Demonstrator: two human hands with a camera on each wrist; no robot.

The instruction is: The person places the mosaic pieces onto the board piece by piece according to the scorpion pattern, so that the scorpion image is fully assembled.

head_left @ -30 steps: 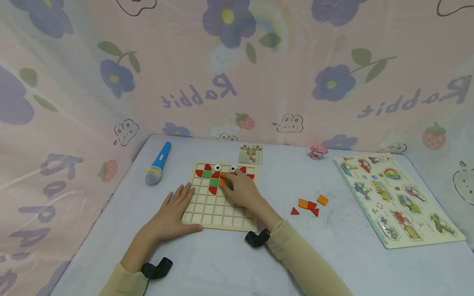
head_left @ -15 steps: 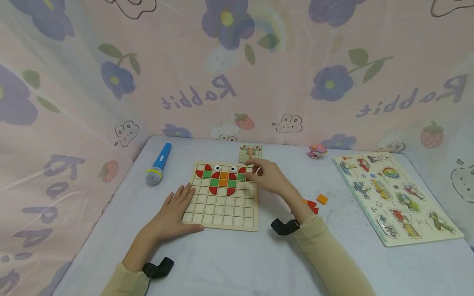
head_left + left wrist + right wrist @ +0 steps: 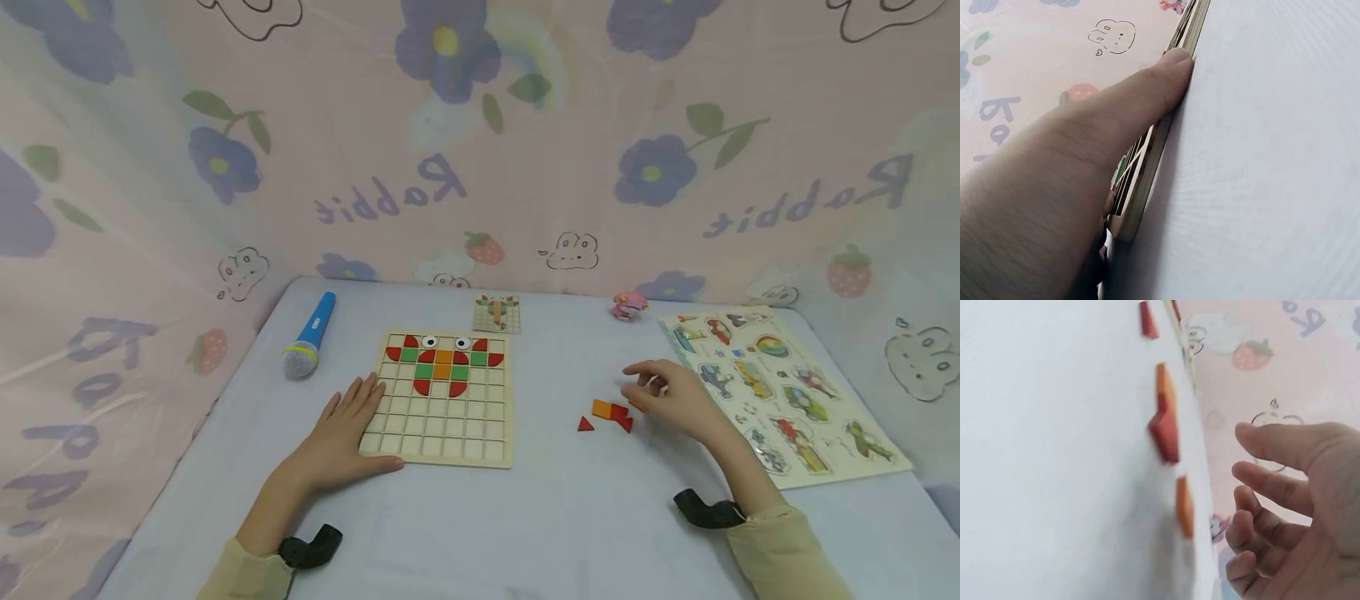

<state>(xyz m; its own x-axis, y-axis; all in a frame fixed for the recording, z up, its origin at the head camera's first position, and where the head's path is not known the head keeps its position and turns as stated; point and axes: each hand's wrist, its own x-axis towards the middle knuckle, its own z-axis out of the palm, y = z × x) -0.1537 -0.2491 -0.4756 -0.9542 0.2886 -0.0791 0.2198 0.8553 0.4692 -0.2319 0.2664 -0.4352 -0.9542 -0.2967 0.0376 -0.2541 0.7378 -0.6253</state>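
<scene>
A square wooden grid board [image 3: 450,429] lies on the table in front of me. Red, green and orange tiles and two eye pieces fill part of its upper cells. My left hand [image 3: 337,433] rests at the board's left side, fingers spread, with the thumb along its near edge. To the right, my right hand [image 3: 675,400] hovers over loose tiles, its fingers loosely bent and nothing between them. In the right wrist view an orange square tile [image 3: 1185,507] lies below that hand, apart from it. Near it are another orange tile [image 3: 602,408] and a red triangle [image 3: 586,424].
A small pattern card [image 3: 497,313] lies behind the board. A blue toy microphone [image 3: 310,335] is at the left, a pink figurine [image 3: 628,305] at the back. On the right lies a picture puzzle board [image 3: 817,417], partly under the right forearm.
My right hand has left the grid board, where an orange tile now shows, and moved right to the loose tiles. The left hand stays at the board's edge.
</scene>
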